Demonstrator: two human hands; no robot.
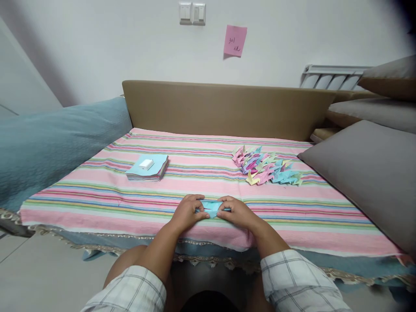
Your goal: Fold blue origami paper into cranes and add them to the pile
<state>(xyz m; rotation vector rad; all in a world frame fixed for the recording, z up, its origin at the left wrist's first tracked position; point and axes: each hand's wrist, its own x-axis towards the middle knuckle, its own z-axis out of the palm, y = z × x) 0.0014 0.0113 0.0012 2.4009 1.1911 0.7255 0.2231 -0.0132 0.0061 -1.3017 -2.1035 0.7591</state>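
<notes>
Near the front edge of the cloth (201, 173), between its corners, we hold the paper (212, 208); left hand (191, 207) pinches one end, right hand (235, 211) the other; we seem mid-fold; next probably calls for even pressing.

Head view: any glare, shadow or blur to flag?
All in the head view: dark, out-of-focus patch in the top-right corner, source unclear; no obvious glare on the blue paper; small shadow below the pink note; left hand and right hand look fairly sharp.
</notes>
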